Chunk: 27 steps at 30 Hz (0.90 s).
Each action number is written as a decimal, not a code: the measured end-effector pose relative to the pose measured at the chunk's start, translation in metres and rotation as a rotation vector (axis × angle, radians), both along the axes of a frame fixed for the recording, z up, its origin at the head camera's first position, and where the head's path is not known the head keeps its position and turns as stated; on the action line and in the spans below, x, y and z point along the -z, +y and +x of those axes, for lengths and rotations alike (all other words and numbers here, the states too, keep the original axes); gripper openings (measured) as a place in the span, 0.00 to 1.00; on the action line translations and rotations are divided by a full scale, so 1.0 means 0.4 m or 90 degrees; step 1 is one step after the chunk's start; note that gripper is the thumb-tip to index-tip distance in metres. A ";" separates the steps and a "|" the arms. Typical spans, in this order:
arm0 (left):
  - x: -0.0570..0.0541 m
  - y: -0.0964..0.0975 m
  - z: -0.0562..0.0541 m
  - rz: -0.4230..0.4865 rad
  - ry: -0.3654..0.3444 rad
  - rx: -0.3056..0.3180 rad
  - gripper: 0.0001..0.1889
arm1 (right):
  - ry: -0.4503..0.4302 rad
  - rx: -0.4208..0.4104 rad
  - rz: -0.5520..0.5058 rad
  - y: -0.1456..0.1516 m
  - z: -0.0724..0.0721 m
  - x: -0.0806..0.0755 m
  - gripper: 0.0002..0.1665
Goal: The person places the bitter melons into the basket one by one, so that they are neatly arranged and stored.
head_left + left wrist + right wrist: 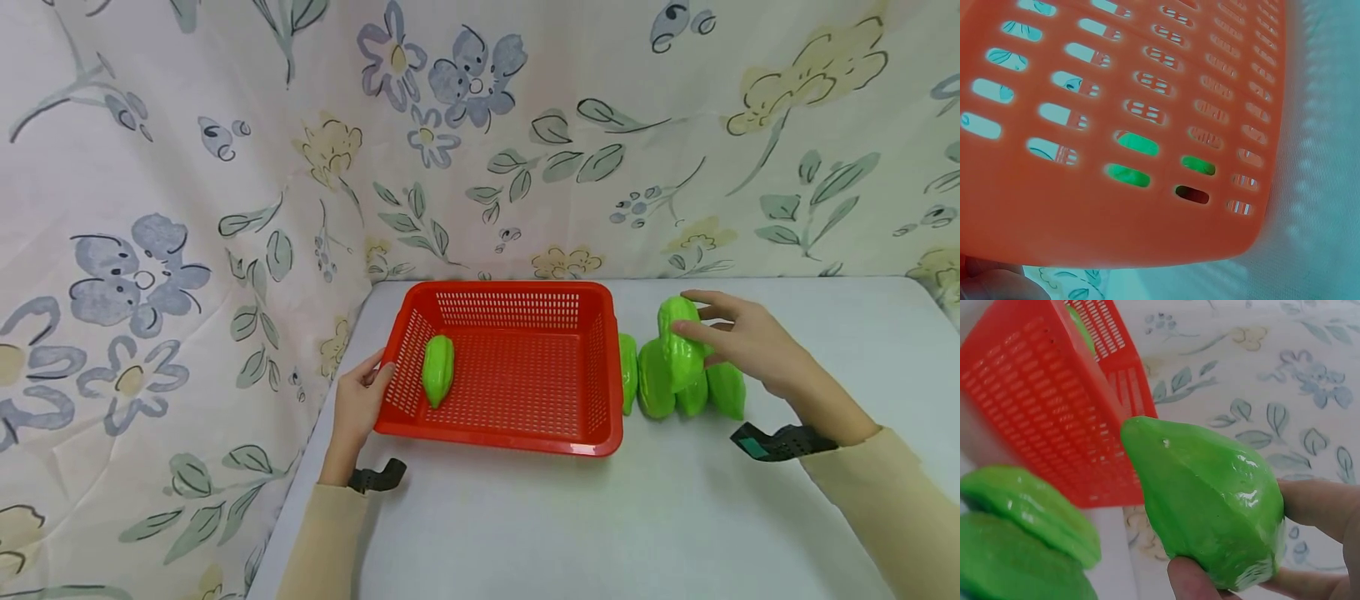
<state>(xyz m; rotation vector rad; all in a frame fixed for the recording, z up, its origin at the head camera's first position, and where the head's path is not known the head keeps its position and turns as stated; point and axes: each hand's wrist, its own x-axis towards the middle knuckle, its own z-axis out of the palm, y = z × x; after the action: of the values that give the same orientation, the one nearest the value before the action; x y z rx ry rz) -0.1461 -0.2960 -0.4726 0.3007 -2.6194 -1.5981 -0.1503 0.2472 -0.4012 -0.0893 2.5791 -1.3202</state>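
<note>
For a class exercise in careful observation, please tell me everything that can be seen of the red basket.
The red basket is a shallow, glossy, plastic-looking rectangle with a smooth rim, slotted walls and finely patterned base. It stands upright on the white table. One green fruit lies inside near its left wall, and the person's left grip holds the rim on that side. More green fruits lie beside its right wall; whether any touches it is unclear.
</note>
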 end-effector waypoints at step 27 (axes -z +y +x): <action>0.000 -0.003 -0.002 0.018 0.012 -0.001 0.27 | -0.020 -0.033 -0.183 -0.243 -0.068 -0.023 0.42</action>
<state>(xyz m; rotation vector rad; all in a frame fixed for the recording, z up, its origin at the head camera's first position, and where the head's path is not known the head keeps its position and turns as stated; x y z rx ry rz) -0.1471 -0.2971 -0.4726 0.2876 -2.5839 -1.6316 -0.1776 0.1501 -0.3922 -0.1839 2.3275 -1.6492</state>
